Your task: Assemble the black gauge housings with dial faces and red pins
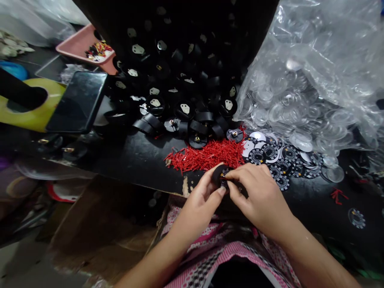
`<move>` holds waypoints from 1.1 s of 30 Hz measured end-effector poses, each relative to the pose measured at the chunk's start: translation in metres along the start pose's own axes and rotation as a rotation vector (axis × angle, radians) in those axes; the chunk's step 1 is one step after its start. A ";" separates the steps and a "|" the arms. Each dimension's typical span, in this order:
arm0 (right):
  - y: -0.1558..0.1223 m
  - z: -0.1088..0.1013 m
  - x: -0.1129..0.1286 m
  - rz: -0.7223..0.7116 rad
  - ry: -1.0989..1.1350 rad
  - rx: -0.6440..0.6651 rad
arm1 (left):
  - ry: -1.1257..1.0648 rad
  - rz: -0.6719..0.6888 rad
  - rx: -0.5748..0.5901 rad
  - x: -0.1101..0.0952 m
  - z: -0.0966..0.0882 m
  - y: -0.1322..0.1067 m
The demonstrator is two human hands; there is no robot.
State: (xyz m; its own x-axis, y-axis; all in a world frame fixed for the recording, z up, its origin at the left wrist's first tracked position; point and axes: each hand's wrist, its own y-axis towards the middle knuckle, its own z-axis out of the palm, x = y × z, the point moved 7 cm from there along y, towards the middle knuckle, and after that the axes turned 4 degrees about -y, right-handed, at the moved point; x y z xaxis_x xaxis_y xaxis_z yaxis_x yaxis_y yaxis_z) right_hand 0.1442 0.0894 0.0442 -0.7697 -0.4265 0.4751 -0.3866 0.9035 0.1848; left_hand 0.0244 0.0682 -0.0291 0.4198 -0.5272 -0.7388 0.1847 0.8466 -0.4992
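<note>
My left hand (204, 197) is closed around a small round black gauge housing (217, 174), with a dark dial face toward me. The thumb and forefinger of my right hand (257, 191) are pinched together at the middle of that face; what they hold is too small to make out. Just beyond my hands lies a heap of thin red pointers (207, 157). Printed black-and-white dial discs (282, 166) are piled to the right of it. Behind the pointers sit several black gauge housings (198, 129), some with brass fittings showing.
Clear plastic covers (300, 104) spill from a bag at right. A phone (77, 102) leans by a yellow tape roll (55, 106) at left, near a pink tray (78, 45). A single dial disc (357, 218) and a few red pointers (338, 196) lie at right.
</note>
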 end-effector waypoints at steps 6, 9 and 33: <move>0.007 0.005 0.005 -0.067 -0.152 -0.017 | -0.048 -0.046 -0.108 0.014 -0.003 -0.002; 0.007 0.001 0.003 0.062 -0.086 -0.039 | -0.212 -0.108 -0.158 0.027 -0.002 -0.002; 0.036 -0.037 -0.077 0.148 -0.307 -0.220 | -0.301 -0.018 -0.060 0.012 0.001 0.016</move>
State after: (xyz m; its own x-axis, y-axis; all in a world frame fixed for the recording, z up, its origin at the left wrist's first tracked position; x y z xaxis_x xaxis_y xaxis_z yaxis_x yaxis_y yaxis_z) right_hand 0.2088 0.1560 0.0461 -0.9377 -0.2532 0.2380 -0.1675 0.9294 0.3290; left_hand 0.0336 0.0756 -0.0452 0.6631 -0.4894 -0.5665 0.1455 0.8266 -0.5437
